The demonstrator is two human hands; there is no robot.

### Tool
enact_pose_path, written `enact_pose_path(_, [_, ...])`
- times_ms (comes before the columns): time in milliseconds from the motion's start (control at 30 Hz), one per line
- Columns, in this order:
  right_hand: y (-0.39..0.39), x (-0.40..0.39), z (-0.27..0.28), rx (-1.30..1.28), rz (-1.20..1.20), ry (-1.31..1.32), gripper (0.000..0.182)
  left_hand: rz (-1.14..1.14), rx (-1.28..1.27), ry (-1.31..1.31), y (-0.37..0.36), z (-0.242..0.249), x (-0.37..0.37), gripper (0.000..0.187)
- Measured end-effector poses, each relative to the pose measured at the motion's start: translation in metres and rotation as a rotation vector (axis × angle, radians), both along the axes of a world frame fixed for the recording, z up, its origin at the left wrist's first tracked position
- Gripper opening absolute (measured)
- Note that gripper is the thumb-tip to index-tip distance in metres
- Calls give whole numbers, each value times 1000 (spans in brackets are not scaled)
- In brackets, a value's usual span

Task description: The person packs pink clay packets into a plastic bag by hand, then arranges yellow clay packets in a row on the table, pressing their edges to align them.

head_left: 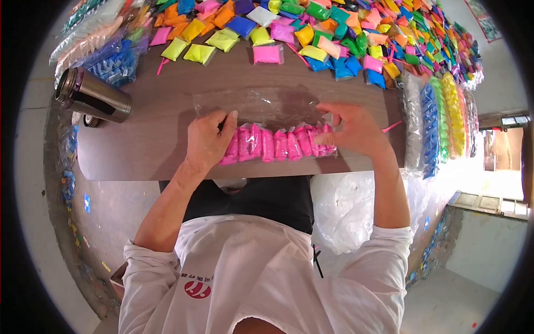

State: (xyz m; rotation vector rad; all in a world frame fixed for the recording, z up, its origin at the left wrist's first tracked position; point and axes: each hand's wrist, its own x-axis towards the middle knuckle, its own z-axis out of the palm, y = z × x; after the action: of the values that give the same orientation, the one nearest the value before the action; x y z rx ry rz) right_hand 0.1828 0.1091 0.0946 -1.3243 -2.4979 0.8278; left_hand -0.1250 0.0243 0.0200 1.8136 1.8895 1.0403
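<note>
A row of bright pink packets (281,145) lies side by side near the front edge of the brown table. Behind the row a clear plastic bag (261,106) is spread flat. My left hand (211,136) is at the row's left end, its thumb and forefinger pinching the bag's edge beside the packets. At the right end my right hand (353,128) is held with thumb and fingers apart, close to the last packets and the bag's right edge.
A large heap of colourful packets (334,33) covers the table's far side. A steel flask (94,94) lies at the left. Filled bags (431,122) line the right edge, and more bags (111,55) are at the back left.
</note>
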Motion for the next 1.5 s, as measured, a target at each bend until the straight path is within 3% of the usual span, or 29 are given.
enact_pose_path(33, [-1, -2, -5, 59, 41, -5, 59, -3, 14, -18, 0, -1, 1, 39])
enact_pose_path(133, [1, -8, 4, -178, -22, -249, 54, 4, -22, -13, 0, 2, 1, 39])
enact_pose_path(233, [6, 0, -13, -96, 21, -232, 52, 4, -20, -4, 0, -1, 1, 37])
enact_pose_path(433, [-7, -12, -8, 178, 134, 54, 51, 4, 5, -51, -1, -2, 2, 40])
enact_pose_path(533, [-16, -28, -18, 123, 195, 29, 50, -2, 26, -52, -1, -3, 1, 41])
enact_pose_path(633, [-7, -30, -15, -117, 225, -35, 53, -6, 44, -40, 0, -5, 2, 41])
enact_pose_path(833, [-5, -26, -21, -78, 222, -25, 58, -2, 27, -55, -1, -3, 2, 39])
enact_pose_path(933, [-14, -34, -16, 109, 187, -5, 69, -5, 24, -64, -2, -3, 2, 40])
enact_pose_path(1033, [-30, -64, -3, 103, 195, -10, 79, -10, 26, -47, -2, -4, 1, 40])
enact_pose_path(1133, [-39, -92, -12, 97, 192, 12, 74, -19, 24, -30, -1, -3, 1, 42])
enact_pose_path(1333, [-18, -104, -33, -119, 406, -27, 59, -53, -2, -97, -3, -1, -2, 49])
enact_pose_path(1500, [-25, -106, -38, 10, 360, 144, 49, -71, -52, -59, -3, 2, -3, 53])
